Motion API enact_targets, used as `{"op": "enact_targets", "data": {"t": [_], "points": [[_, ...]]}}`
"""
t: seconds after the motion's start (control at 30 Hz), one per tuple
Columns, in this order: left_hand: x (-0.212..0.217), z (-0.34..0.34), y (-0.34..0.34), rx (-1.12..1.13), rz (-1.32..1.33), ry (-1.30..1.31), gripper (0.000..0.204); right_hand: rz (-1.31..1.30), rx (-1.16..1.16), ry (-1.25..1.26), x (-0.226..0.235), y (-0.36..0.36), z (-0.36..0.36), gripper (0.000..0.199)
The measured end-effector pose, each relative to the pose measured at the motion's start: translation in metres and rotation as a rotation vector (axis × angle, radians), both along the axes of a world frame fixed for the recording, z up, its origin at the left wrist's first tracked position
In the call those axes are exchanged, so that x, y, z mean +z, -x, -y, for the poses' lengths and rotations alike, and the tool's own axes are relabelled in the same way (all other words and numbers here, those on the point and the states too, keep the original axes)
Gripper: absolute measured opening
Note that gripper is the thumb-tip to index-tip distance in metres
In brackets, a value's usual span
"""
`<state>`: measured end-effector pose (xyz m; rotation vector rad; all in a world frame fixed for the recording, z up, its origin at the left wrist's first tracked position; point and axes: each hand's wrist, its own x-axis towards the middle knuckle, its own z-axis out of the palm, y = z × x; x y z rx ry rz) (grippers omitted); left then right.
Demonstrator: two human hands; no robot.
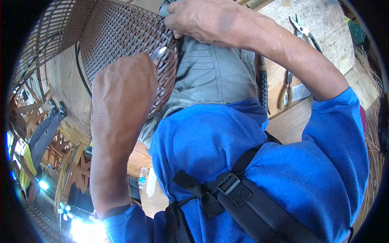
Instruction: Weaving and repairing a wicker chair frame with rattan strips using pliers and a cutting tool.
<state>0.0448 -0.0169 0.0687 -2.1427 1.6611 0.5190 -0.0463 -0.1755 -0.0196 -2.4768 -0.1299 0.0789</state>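
Observation:
A brown woven wicker piece (125, 30) leans across my lap at the upper left, its thick braided edge (166, 77) facing my legs. My left hand (123, 83) is closed in a fist against the weave near that edge. From its thumb side pokes a tool with a shiny metal tip (159, 53); the rest of it is hidden in the fist. At the top, my right hand (202, 20) has its fingers curled at the upper end of the braided edge. What those fingertips grip, if anything, I cannot make out.
Pliers (300, 27) lie on a pale board (328, 36) at the upper right. Yellow-handled pliers (285, 93) rest below, beside a flat metal piece (300, 92). Small white bottles (151, 182) stand at lower left. Another person's legs (42, 131) and wooden pieces show at far left.

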Motion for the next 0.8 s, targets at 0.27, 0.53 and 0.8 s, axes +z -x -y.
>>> {"op": "enact_targets", "data": {"t": [0.27, 0.53, 0.8], "points": [[-0.003, 0.003, -0.005, -0.064, -0.023, 0.057, 0.02, -0.034, 0.011, 0.036, 0.007, -0.002, 0.001, 0.013], [0.001, 0.007, -0.008, -0.198, -0.024, 0.057, 0.011, -0.024, 0.018, 0.012, 0.004, -0.002, 0.003, 0.013], [0.004, 0.005, -0.002, -0.199, -0.047, 0.049, 0.006, -0.004, -0.002, 0.024, 0.006, 0.002, 0.004, 0.013]]}}
